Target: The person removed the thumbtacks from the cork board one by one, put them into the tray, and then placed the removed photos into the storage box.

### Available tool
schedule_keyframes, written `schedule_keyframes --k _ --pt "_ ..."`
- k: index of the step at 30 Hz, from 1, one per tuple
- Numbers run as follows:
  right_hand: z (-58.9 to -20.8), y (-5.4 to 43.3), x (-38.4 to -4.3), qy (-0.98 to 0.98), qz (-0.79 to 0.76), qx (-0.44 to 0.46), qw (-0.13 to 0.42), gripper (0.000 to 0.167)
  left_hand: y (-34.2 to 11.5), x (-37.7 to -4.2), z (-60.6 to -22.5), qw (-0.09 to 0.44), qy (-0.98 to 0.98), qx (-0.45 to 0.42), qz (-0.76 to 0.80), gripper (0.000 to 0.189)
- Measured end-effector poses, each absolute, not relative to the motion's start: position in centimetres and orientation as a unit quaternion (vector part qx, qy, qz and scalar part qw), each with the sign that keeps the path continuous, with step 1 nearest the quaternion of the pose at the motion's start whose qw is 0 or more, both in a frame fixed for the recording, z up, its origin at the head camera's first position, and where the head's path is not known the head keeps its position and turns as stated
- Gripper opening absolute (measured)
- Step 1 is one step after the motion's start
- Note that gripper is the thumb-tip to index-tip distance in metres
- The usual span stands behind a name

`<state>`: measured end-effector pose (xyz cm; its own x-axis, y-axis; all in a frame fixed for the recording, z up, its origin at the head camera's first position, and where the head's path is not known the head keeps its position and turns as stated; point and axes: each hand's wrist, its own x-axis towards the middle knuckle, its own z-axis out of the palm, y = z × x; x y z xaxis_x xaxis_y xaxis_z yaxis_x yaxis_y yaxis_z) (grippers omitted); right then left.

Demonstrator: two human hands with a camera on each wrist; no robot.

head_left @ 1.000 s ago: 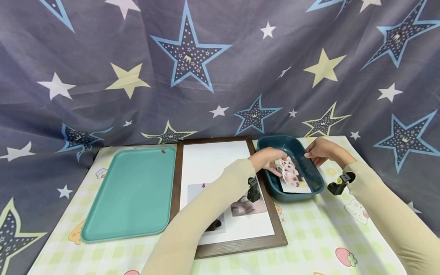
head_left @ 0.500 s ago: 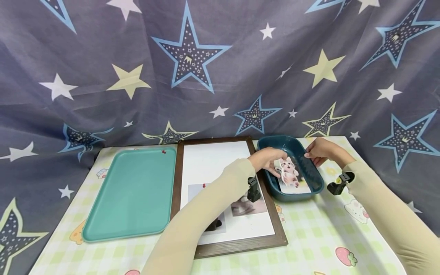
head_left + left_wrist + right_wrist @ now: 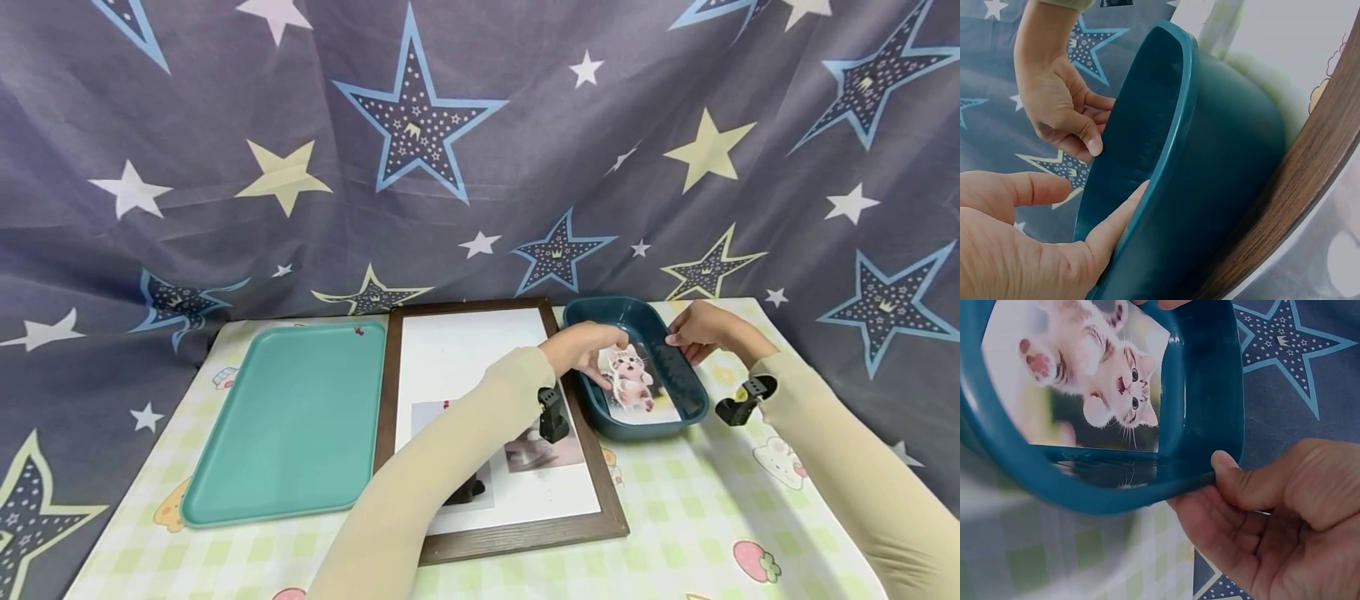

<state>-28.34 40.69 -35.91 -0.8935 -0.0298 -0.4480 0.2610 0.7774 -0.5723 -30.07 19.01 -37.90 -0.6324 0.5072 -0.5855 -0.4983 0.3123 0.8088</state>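
A dark teal plastic basin (image 3: 626, 429) stands at the right of the table. Inside lies a kitten photo (image 3: 633, 387), its face plain in the right wrist view. My left hand (image 3: 588, 346) reaches over the basin's left rim, its fingertips at the photo's upper left edge. In the left wrist view that hand's thumb and finger are spread apart, one digit along the inner wall. My right hand (image 3: 701, 329) pinches the basin's far right rim between thumb and fingers; the right wrist view shows the thumb (image 3: 1225, 465) on top of the rim.
Left of the basin lies a brown-framed white board (image 3: 465, 333) bearing several photos, partly under my left sleeve, and a red pushpin (image 3: 446, 404). A turquoise tray (image 3: 288, 425) sits farther left, with small red pins (image 3: 359, 331) in its far corner. A star-patterned curtain hangs behind.
The kitten photo has shifted slightly left and now lies straighter in the basin. Both hands keep nearly the same place.
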Motion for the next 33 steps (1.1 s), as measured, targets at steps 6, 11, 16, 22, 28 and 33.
schedule_keyframes --k 6,11,16,22,28,33 --pt "-35.4 40.5 -28.6 0.915 -0.326 0.062 0.229 0.043 18.7 -30.1 -38.0 0.421 0.684 0.014 0.595 0.061" --pt "-35.4 40.5 -28.7 0.911 -0.329 0.063 0.241 0.044 18.3 -29.9 -38.3 0.414 0.673 0.011 0.613 0.058" --pt "-35.5 40.2 -28.7 0.907 -0.329 0.065 0.253 0.036 18.0 -29.6 -38.5 0.418 0.661 0.001 0.624 0.06" --pt "-35.4 40.0 -28.8 0.912 -0.32 0.063 0.248 0.03 17.1 -29.4 -38.2 0.439 0.641 0.013 0.629 0.069" --pt "-35.3 40.0 -28.8 0.915 -0.312 0.065 0.248 0.038 16.0 -29.4 -37.7 0.484 0.622 0.038 0.614 0.059" --pt "-35.6 40.3 -28.4 0.918 -0.303 0.047 0.25 0.046 15.5 -29.4 -37.6 0.492 0.629 0.061 0.599 0.054"
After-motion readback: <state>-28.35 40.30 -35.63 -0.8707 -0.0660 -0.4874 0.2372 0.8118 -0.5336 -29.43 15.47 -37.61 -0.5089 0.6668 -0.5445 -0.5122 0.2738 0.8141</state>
